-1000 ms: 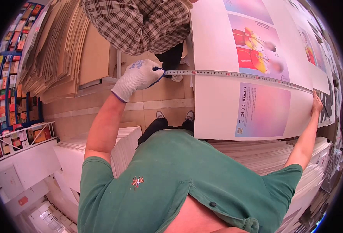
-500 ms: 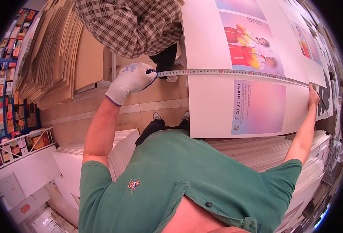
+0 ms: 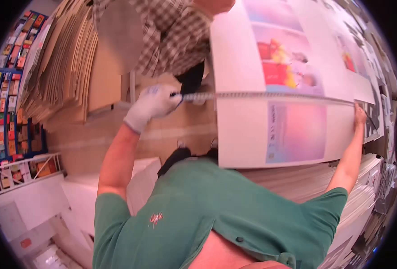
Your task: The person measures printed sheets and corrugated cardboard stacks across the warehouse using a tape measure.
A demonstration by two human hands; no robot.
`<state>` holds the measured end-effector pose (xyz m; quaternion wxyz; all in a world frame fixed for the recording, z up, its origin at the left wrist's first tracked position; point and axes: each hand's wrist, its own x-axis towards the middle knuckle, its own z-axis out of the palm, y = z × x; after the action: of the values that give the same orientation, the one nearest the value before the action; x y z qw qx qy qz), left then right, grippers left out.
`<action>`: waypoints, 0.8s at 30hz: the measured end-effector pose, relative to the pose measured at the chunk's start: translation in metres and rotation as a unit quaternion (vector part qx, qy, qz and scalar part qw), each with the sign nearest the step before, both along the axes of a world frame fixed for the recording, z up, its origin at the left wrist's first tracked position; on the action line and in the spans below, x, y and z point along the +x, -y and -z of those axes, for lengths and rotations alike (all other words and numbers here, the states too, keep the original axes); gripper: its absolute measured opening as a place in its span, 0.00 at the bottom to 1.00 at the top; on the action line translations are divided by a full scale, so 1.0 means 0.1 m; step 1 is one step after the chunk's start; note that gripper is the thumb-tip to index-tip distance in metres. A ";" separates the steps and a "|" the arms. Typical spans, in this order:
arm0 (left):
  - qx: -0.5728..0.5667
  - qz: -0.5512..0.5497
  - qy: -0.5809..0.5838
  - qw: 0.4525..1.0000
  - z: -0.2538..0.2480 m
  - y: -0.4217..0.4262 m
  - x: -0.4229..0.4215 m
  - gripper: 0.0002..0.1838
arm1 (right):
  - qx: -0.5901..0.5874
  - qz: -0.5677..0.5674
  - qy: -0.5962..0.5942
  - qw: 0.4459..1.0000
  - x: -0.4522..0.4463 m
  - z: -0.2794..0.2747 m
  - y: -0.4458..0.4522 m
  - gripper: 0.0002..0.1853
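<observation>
My left hand (image 3: pixel 155 106), in a white glove, is closed on one end of a tape measure (image 3: pixel 252 95), past the near-left edge of a white printed sheet (image 3: pixel 241 130). The tape runs stretched across the sheet, between a coloured picture panel (image 3: pixel 281 58) and a pink-blue panel (image 3: pixel 297 132). At the sheet's far right edge, my bare right hand (image 3: pixel 360 115) is at the tape's other end; blur hides how its fingers lie.
A person in a checked shirt (image 3: pixel 176 38) stands at the sheet's upper left. Stacked cardboard (image 3: pixel 68 58) leans at the left, near blue shelving (image 3: pixel 5 112). Stacked white sheets (image 3: pixel 297 179) lie below the printed one. My shoes show on the tiled floor (image 3: pixel 162 134).
The view has shifted and blurred, so the sheet, tape and hands sit slightly lower. The other person has leaned, and the head now shows. My left hand still holds the tape.
</observation>
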<state>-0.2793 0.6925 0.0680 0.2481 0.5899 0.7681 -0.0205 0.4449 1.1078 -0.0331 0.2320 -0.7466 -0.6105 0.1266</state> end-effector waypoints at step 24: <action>-0.189 0.228 0.641 0.708 -0.05 0.04 1.38 0.12 | 0.313 -0.001 -0.725 0.613 -3.58 -1.18 4.22 0.24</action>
<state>-0.1410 0.6881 0.0725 0.7750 0.5592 0.2460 0.1616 0.0866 0.6860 0.0850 0.8188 -0.2928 -0.2462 0.4281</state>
